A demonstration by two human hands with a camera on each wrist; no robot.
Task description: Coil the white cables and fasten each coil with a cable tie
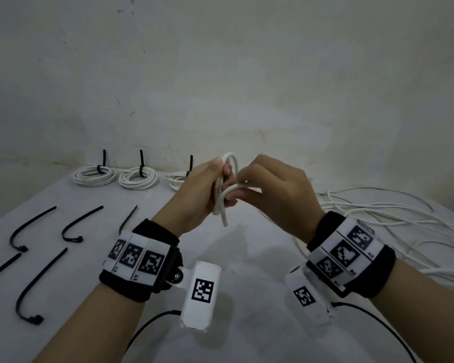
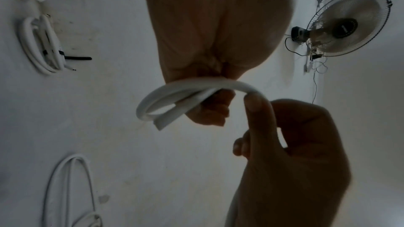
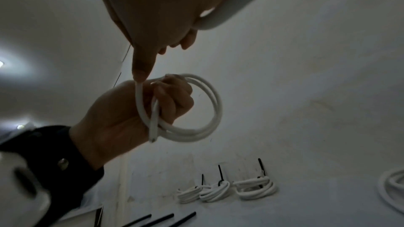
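My left hand point(image 1: 202, 189) is raised above the table point(image 1: 247, 258) and grips a small coil of white cable point(image 1: 231, 163) of about two loops. The coil's cut end point(image 3: 153, 138) hangs below the fist. In the right wrist view the loops point(image 3: 211, 110) stand out beyond the left hand point(image 3: 122, 113). My right hand point(image 1: 270, 189) is close beside it, curled round the strand that leads into the coil, with one fingertip point(image 3: 140, 73) pressing the cable at the top of the left fist. Several loose black cable ties point(image 1: 81, 224) lie on the table's left side.
Three finished coils point(image 1: 94, 175), each with a black tie standing up, line the table's back edge against the wall. A tangle of loose white cables point(image 1: 391, 213) spreads over the right side. A wall fan point(image 2: 345, 23) hangs high up.
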